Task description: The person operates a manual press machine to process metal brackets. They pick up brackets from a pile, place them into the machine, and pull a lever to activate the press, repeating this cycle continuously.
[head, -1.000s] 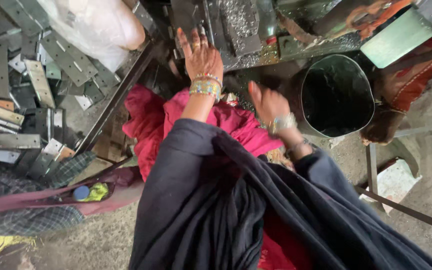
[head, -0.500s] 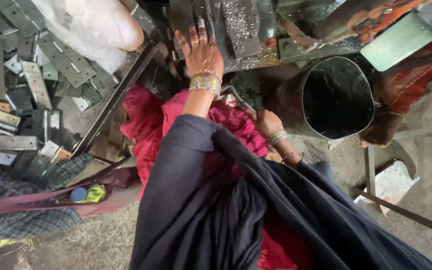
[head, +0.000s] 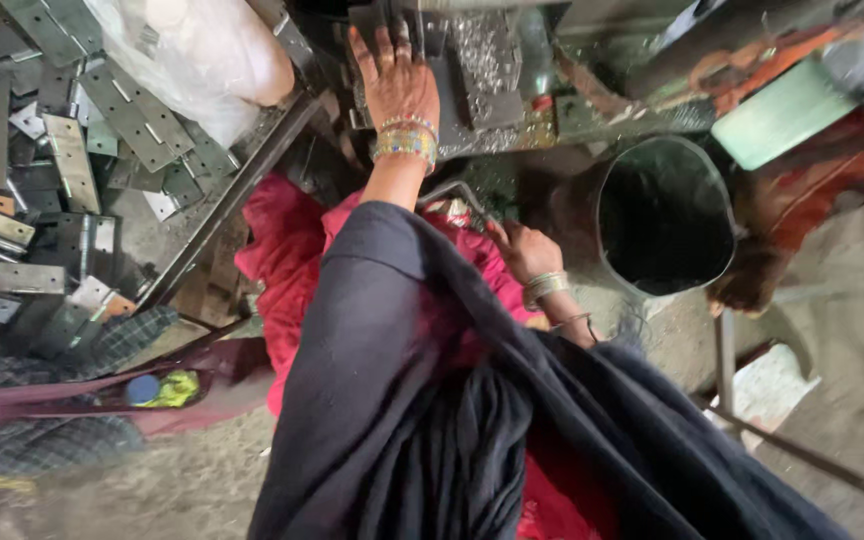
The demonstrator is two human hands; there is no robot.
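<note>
A dark metal workbench [head: 512, 110], strewn with shavings, fills the top of the frame. Beneath its front edge stands a black metal bucket [head: 664, 215], open and dark inside. To the left, a heap of flat grey metal plates [head: 62, 150] with punched holes lies beside a white plastic sack [head: 202, 50]. The left hand [head: 397, 80], bangles at the wrist, lies flat with fingers spread on the bench's front edge, gripping nothing. The right hand [head: 522, 250] sits lower, just below that edge, curled around a thin bent metal handle [head: 452, 190]; whether the fingers close fully on it cannot be told. The handle looks stiff, hard and likely slick with grime, best held along its curved end.
</note>
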